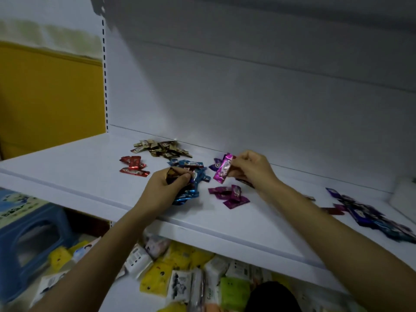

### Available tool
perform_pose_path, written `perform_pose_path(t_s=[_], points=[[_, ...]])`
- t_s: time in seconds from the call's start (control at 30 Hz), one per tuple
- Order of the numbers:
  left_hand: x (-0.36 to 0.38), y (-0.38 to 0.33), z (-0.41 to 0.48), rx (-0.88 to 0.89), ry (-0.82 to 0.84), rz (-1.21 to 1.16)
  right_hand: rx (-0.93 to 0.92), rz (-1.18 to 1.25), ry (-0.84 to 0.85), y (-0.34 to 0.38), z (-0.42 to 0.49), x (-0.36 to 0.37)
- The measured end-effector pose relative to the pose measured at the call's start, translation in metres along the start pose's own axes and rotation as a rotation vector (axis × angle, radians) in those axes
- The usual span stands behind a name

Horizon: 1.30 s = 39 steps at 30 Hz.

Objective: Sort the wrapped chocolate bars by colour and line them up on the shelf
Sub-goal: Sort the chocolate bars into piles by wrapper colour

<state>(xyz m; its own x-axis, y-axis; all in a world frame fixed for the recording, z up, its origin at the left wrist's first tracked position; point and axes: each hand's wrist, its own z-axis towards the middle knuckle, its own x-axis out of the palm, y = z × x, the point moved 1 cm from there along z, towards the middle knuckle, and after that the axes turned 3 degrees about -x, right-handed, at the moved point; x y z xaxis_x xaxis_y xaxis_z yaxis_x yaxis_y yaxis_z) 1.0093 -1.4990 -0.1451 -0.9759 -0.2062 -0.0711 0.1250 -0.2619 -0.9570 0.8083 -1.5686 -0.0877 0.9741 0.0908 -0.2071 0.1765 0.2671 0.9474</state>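
Shelf (67,167): magenta bar (222,171) between right fingers (239,164)

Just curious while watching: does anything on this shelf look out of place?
Yes: one dark red bar lies beside the purple heap at the right, far from the red bars at the left.

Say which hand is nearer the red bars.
Left. The left hand, gripping a dark bar, is right of the red bars; the right hand is farther right, pinching a pink bar.
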Motion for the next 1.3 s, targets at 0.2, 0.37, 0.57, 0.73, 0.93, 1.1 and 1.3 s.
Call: perform_pose_path(t_s=[0.2, 0.37, 0.57, 0.73, 0.93, 1.1, 1.3], points=[[-0.002, 0.0, -0.002, -0.017, -0.062, -0.027, 0.027, -0.357, 0.232, -0.029, 0.019, -0.021], [-0.002, 0.0, -0.002, -0.033, -0.105, -0.036, -0.253, -0.542, 0.259, -0.033, 0.032, 0.003], [-0.001, 0.001, -0.001, 0.009, -0.221, -0.029, -0.424, -0.224, 0.649, 0.012, 0.028, 0.071], [-0.008, 0.004, 0.006, 0.051, -0.223, -0.1, -0.479, -0.29, 0.809, 0.016, 0.045, 0.094], [-0.01, -0.007, 0.04, 0.074, -0.181, 0.018, -0.499, -0.146, 0.73, 0.016, 0.074, 0.101], [-0.018, 0.001, 0.055, 0.029, -0.242, 0.134, -0.429, -0.024, 0.566, 0.001, 0.099, 0.104], [-0.027, 0.022, 0.058, 0.026, -0.344, 0.096, -0.251, -0.11, 0.351, -0.022, 0.151, 0.106]])
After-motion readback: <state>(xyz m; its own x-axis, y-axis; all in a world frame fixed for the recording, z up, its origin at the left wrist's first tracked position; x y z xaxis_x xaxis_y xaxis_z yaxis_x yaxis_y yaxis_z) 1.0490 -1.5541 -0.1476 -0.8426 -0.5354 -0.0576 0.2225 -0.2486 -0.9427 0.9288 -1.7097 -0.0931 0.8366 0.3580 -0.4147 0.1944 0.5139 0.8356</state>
